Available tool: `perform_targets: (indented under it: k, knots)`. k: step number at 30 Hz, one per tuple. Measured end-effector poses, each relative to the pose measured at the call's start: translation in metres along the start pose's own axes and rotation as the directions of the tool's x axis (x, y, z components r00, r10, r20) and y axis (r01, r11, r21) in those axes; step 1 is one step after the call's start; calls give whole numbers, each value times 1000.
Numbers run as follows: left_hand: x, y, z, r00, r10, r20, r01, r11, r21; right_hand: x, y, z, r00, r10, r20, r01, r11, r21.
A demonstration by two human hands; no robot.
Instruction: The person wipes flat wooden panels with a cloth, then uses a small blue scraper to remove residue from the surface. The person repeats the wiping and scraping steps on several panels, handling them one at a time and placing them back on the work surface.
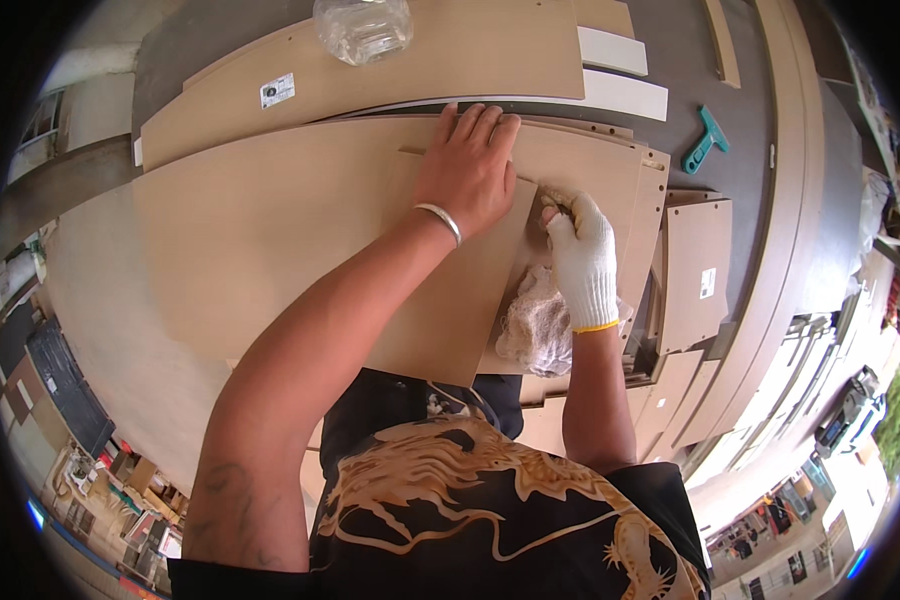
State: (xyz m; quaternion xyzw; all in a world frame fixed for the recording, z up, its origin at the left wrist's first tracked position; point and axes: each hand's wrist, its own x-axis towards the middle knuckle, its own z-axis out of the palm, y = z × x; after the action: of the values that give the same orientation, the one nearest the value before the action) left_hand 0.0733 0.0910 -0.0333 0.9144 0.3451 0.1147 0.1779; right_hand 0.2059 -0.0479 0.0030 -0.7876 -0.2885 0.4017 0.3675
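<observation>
A tan board (450, 270) lies tilted on a larger tan panel (230, 220) in front of me. My bare left hand (470, 165), a metal bangle at its wrist, rests palm down at the board's far end, fingers stretched out. My right hand (578, 240) wears a white knit glove with a yellow cuff, and bare fingertips show through it. Its fingers are pinched together just right of the board's far right corner; whatever is in them is too small to make out. Below it a crumpled whitish cloth (540, 325) lies beside the board's right edge.
Farther off, another tan panel (390, 75) bears a label and a clear plastic container (363, 30). A teal T-shaped tool (706, 140) lies on the dark surface to the right. Drilled, labelled boards (697, 265) are stacked near the right edge, beside long strips (785, 200).
</observation>
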Motion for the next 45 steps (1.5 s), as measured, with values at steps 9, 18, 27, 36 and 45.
perform_targets:
  k: [9, 18, 27, 36, 45]
  knots:
    - [7, -19, -9, 994, -89, 58, 81, 989, 126, 6, -7, 8, 996, 82, -36, -83, 996, -28]
    - [8, -18, -14, 992, -105, 68, 96, 988, 120, 13, -10, 8, 1000, 8, -10, -9, 989, -147]
    - [7, -16, -20, 985, -107, 135, 90, 988, 126, 26, -21, 4, 994, -100, 51, 113, 873, -474]
    - [9, -15, -22, 980, -121, 161, 99, 986, 135, 44, -12, -11, 979, -103, 175, 149, 951, -271]
    - [8, -15, -24, 985, -113, 128, 96, 986, 134, 37, -12, -12, 975, -104, 197, 146, 967, -210]
